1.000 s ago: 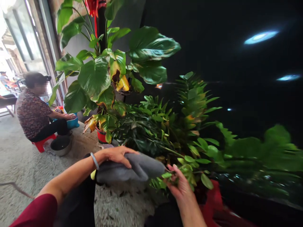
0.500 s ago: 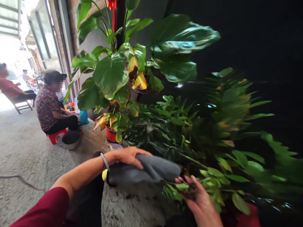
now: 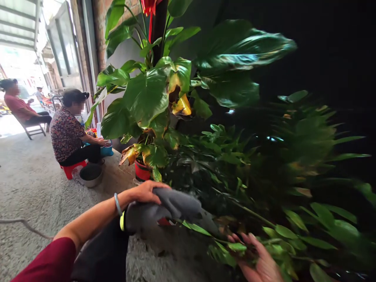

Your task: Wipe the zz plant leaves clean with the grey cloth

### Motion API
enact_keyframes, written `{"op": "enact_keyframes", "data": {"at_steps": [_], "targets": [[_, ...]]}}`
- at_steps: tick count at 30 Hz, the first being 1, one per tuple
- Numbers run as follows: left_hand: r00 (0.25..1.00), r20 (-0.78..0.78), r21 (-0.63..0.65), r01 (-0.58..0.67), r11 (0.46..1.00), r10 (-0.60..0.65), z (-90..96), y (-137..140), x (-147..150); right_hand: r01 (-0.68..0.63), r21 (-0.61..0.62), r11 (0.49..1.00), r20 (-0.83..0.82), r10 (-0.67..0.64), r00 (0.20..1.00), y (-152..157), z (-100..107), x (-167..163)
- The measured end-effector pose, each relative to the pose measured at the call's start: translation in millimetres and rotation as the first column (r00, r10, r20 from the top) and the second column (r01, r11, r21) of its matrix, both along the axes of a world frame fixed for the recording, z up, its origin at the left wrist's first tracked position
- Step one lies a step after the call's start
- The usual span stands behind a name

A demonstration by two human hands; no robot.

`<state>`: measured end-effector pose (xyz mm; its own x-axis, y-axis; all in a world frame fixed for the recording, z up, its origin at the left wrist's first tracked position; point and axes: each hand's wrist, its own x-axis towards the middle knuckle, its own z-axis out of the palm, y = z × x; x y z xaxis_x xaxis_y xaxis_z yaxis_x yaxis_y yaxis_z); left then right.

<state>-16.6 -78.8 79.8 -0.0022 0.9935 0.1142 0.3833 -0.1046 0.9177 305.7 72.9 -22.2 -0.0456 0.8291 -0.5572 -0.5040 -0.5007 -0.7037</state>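
Note:
My left hand (image 3: 145, 192) grips a grey cloth (image 3: 170, 207) with a yellow-edged cuff, held low in front of the plants. My right hand (image 3: 260, 260) is at the bottom edge, palm up, fingers curled under a leafy stem (image 3: 235, 247) of a small-leaved green plant (image 3: 288, 231). The cloth's far end lies against the same foliage. Behind stands a large-leaved plant (image 3: 147, 94) with some yellowed leaves in a red pot (image 3: 141, 171).
A person in a patterned top sits on a red stool (image 3: 72, 169) at left, hands at a blue tub (image 3: 106, 150), with a metal bowl (image 3: 90, 175) beside. Another person sits on a chair (image 3: 31, 131) farther back. Rough concrete floor (image 3: 29, 196); dark wall at right.
The view has swung right and closer to the plants. My right hand has dropped lower along the stem; my left hand keeps the cloth and has pushed it into the leaves.

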Motion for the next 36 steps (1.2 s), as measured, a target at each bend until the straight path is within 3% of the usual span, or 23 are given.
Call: {"op": "enact_keyframes", "data": {"at_steps": [2,3,5,6,8,11,13,14,16,18,20,22,24,26,28,30,31,33,36], "targets": [[0.987,0.02,0.217,-0.161,0.963,0.16,27.6,13,-11,-0.014,0.03,0.999,0.005,0.014,1.0,2,-3,2],[0.96,0.031,0.32,-0.274,0.907,0.279,41.5,24,-18,-0.024,0.045,0.999,0.007,0.024,1.0,3,-4,2],[0.876,0.063,0.407,-0.46,0.789,0.478,56.8,49,-31,-0.02,0.061,0.998,0.01,0.02,1.0,2,-5,2],[0.839,0.06,0.39,-0.518,0.761,0.541,54.8,58,-35,-0.005,0.065,0.998,0.004,0.005,1.0,2,-4,1],[0.818,-0.012,0.247,-0.555,0.794,0.576,30.6,65,-34,0.038,0.059,0.998,-0.018,-0.036,0.999,0,-2,-2],[0.891,-0.108,-0.101,-0.452,0.886,0.442,-30.5,42,-18,0.068,0.033,0.997,-0.056,-0.066,0.996,-2,1,-4],[0.939,-0.035,-0.303,-0.337,0.891,0.343,-56.4,14,-9,0.059,0.021,0.998,-0.053,-0.058,0.997,-1,-1,-2],[0.945,0.044,-0.335,-0.293,0.896,0.325,-58.2,1,-7,0.047,0.023,0.999,-0.043,-0.046,0.998,0,-3,0],[0.931,0.16,-0.279,-0.277,0.92,0.328,-37.5,-14,-12,0.019,0.039,0.999,-0.015,-0.018,1.0,4,-8,4],[0.91,0.172,-0.065,-0.372,0.926,0.377,4.9,-11,-25,0.0,0.069,0.998,-0.002,0.0,1.0,7,-13,7],[0.864,0.136,0.196,-0.503,0.842,0.485,46.5,9,-39,0.01,0.09,0.996,-0.016,-0.008,1.0,8,-13,7],[0.818,0.115,0.316,-0.568,0.76,0.564,65.4,33,-48,0.033,0.09,0.995,-0.054,-0.028,0.998,7,-11,5],[0.792,0.078,0.256,-0.603,0.756,0.605,52.6,51,-46,0.06,0.08,0.995,-0.077,-0.054,0.996,5,-8,1],[0.799,0.027,0.062,-0.601,0.797,0.601,17.0,51,-35,0.073,0.065,0.995,-0.073,-0.068,0.995,2,-5,-2],[0.851,0.046,-0.146,-0.513,0.846,0.523,-19.2,36,-22,0.064,0.039,0.997,-0.045,-0.062,0.997,0,-4,-3],[0.866,0.15,-0.229,-0.439,0.869,0.477,-33.2,15,-13,0.038,0.01,0.999,-0.024,-0.038,0.999,-1,-5,-2],[0.863,0.186,-0.198,-0.435,0.878,0.47,-28.1,6,-12,0.026,0.003,1.0,-0.02,-0.026,0.999,-1,-5,-2],[0.856,0.212,-0.006,-0.48,0.877,0.471,3.2,2,-13,0.009,0.001,1.0,-0.029,-0.009,1.0,0,-6,0],[0.829,0.178,0.351,-0.558,0.752,0.531,65.7,30,-15,0.012,0.0,1.0,-0.064,-0.012,0.998,-1,-5,-2]]}}
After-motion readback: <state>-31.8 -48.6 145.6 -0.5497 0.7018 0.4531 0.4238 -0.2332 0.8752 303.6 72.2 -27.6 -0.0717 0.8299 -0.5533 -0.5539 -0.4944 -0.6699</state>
